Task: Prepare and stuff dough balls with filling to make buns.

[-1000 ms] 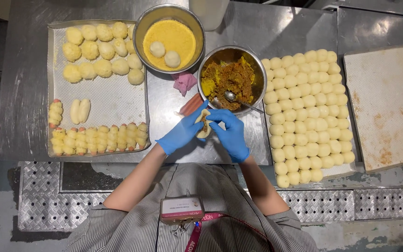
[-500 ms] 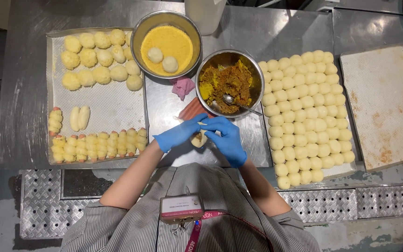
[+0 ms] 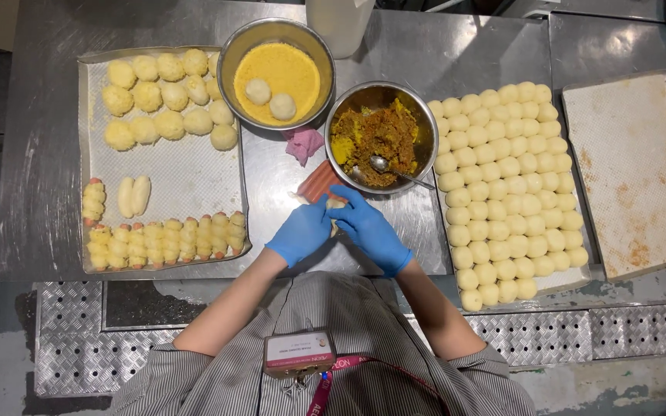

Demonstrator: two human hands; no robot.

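Note:
My left hand [image 3: 301, 232] and my right hand [image 3: 368, 227], both in blue gloves, are pressed together around a pale dough piece [image 3: 335, 206] on the steel table [image 3: 271, 185]. Only a small edge of the dough shows between my fingers. A reddish sausage [image 3: 319, 181] lies just beyond my hands. Behind it stands a metal bowl of brown and yellow filling [image 3: 379, 136] with a spoon [image 3: 395, 168] resting in it.
A tray [image 3: 171, 173] on the left holds crumbed balls [image 3: 167, 96] and a row of wrapped sausage rolls [image 3: 165, 239]. A bowl of yellow crumbs [image 3: 277, 71] holds two balls. Rows of dough balls [image 3: 506, 189] fill a tray on the right, beside a floured board [image 3: 630, 169]. A pink cloth [image 3: 304, 143] lies near the bowls.
My hands have drawn back from the filling bowl toward me and closed around the dough piece. The spoon now lies alone in the bowl.

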